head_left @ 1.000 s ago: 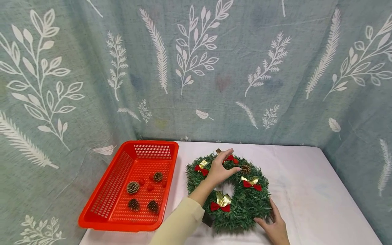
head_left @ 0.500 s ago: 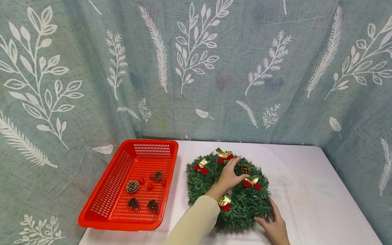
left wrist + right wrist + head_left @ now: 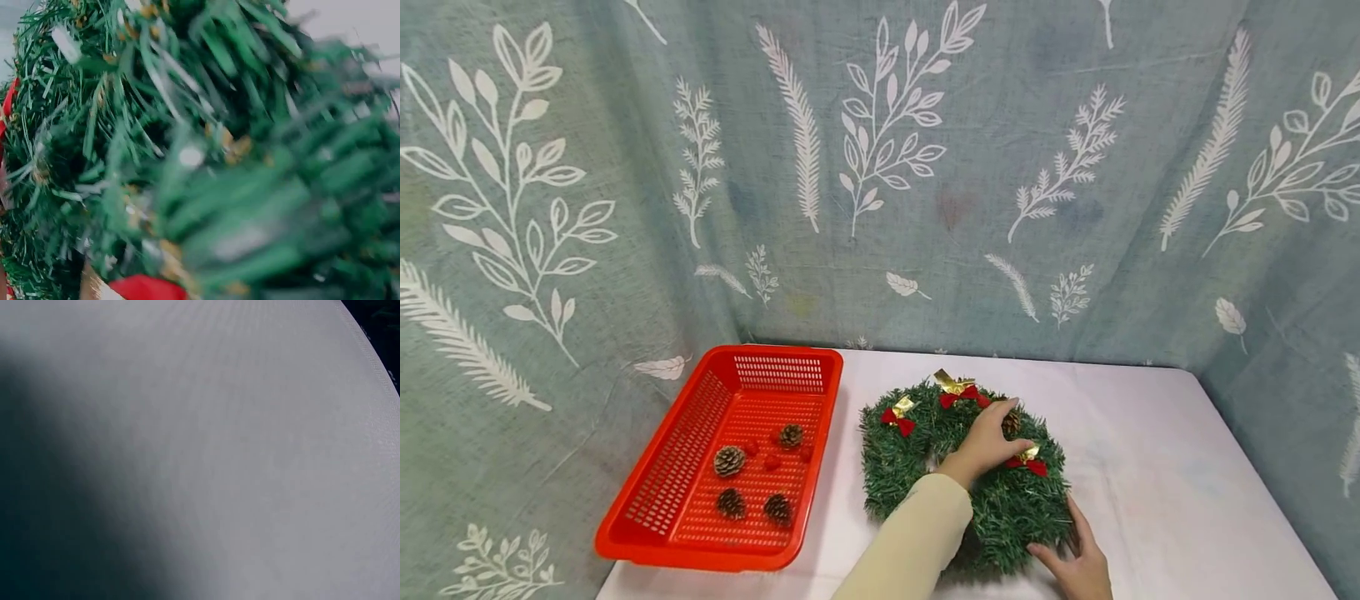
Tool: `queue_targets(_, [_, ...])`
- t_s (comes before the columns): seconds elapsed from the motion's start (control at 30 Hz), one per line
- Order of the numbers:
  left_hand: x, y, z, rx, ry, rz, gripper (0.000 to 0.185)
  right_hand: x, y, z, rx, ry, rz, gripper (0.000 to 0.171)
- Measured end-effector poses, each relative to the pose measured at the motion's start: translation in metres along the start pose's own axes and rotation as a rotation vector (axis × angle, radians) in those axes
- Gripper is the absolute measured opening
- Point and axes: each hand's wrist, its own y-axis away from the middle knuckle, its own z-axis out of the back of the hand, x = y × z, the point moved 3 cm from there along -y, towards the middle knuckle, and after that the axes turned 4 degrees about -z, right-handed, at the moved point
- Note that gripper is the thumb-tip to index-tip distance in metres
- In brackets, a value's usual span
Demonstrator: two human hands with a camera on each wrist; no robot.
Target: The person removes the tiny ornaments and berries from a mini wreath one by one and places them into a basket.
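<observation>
A green wreath [image 3: 895,467] with red-and-gold bows [image 3: 961,392] lies on the white table [image 3: 1150,467]. My left hand [image 3: 1009,433], in a cream sleeve, reaches across its middle, and its fingers and thumb curl round a pine cone [image 3: 1012,423] on the upper right of the ring. My right hand [image 3: 1071,554] rests with straight fingers against the wreath's lower right edge. The left wrist view is filled with blurred wreath needles [image 3: 187,125] and a bit of red bow [image 3: 147,289]. Only white cloth [image 3: 250,456] shows in the right wrist view.
A red slotted basket [image 3: 700,554] stands left of the wreath, holding several pine cones [image 3: 728,460] and small red berries. A leaf-print curtain [image 3: 925,167] hangs behind and on both sides of the table. Bare cloth lies to the right of the wreath.
My left hand has moved right and down from the top bow to the pine cone. The top bow now shows uncovered. The right hand has stayed at the wreath's lower right edge.
</observation>
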Motion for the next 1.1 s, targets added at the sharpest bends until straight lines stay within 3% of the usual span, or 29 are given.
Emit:
queue_targets(0.27, [-0.001,-0.003,-0.009,-0.028,-0.069,0.007,0.058,-0.004,0.002,-0.002,0.024,-0.026,-0.011,0.107])
queue_targets(0.43, [0.008,0.0,-0.01,-0.025,0.006,0.029,0.053,-0.004,0.002,-0.002,0.029,-0.024,-0.023,0.108])
queue_targets(0.77, [0.011,0.0,-0.01,-0.112,0.159,0.097,0.042,-0.003,0.001,0.0,0.031,-0.012,-0.027,0.108])
queue_targets(0.97, [0.008,0.002,-0.008,-0.12,0.131,0.059,0.032,-0.002,0.0,0.001,0.049,-0.011,-0.037,0.11])
queue_targets(1.1, [0.009,0.001,-0.007,-0.135,0.124,0.084,0.034,-0.002,-0.002,0.001,0.051,-0.016,-0.037,0.109])
